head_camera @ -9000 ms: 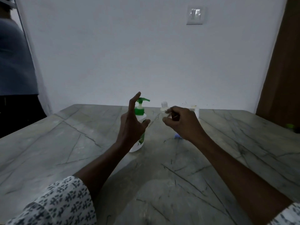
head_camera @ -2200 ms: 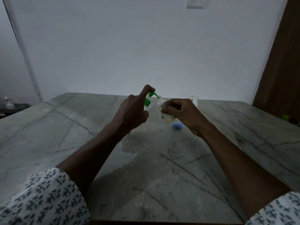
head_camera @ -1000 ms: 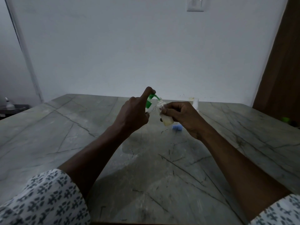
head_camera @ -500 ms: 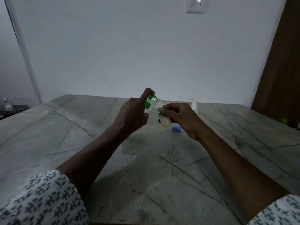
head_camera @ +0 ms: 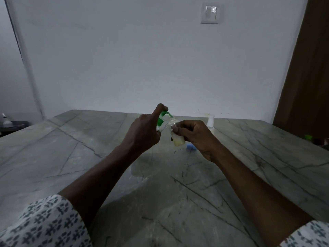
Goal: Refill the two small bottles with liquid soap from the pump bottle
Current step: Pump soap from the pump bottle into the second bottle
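Observation:
My left hand [head_camera: 142, 134] grips the pump bottle [head_camera: 161, 121], lifted off the table and tilted, with the index finger pressing on its green pump head. The green spout points into the open mouth of a small clear bottle [head_camera: 176, 137], which my right hand [head_camera: 195, 138] holds tilted just to the right. Pale yellowish soap fills the bottom part of that small bottle. A second small clear bottle [head_camera: 210, 121] stands upright on the table behind my right hand. Most of the pump bottle's body is hidden by my left hand.
A small blue cap [head_camera: 190, 147] lies on the grey marble table [head_camera: 71, 157] under my right hand. A brown door [head_camera: 308, 77] stands at the right, with a small green object [head_camera: 308, 137] near its foot. The white wall rises behind the table's far edge.
Nine seconds ago the pump bottle stood on the table; it is now lifted, spout at the small bottle. Over the last second both hands hold nearly the same pose.

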Action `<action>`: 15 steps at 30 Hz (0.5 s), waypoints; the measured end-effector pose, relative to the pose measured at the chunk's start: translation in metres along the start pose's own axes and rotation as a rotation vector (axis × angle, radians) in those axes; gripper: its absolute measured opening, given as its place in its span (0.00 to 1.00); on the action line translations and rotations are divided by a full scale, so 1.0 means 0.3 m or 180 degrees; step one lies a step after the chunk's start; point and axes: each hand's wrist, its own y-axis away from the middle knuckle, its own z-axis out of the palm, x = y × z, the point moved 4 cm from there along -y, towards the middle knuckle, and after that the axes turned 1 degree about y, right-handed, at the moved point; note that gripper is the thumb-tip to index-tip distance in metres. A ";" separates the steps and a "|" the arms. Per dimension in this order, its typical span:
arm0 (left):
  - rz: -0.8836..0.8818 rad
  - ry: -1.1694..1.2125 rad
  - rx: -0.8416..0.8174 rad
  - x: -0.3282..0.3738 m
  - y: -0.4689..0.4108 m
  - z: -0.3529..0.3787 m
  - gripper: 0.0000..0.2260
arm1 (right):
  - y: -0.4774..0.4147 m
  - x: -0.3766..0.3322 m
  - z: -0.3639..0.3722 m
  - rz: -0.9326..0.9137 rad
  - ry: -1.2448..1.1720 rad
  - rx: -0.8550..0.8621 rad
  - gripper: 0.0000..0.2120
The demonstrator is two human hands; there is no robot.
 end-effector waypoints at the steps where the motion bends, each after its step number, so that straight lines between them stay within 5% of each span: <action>1: -0.0005 -0.0006 -0.0016 0.001 -0.001 0.000 0.32 | 0.000 -0.001 -0.002 -0.0001 -0.0040 0.0008 0.09; 15: -0.0066 0.0010 -0.0073 0.009 0.004 -0.009 0.28 | 0.015 -0.013 0.001 -0.0071 0.0066 -0.0034 0.10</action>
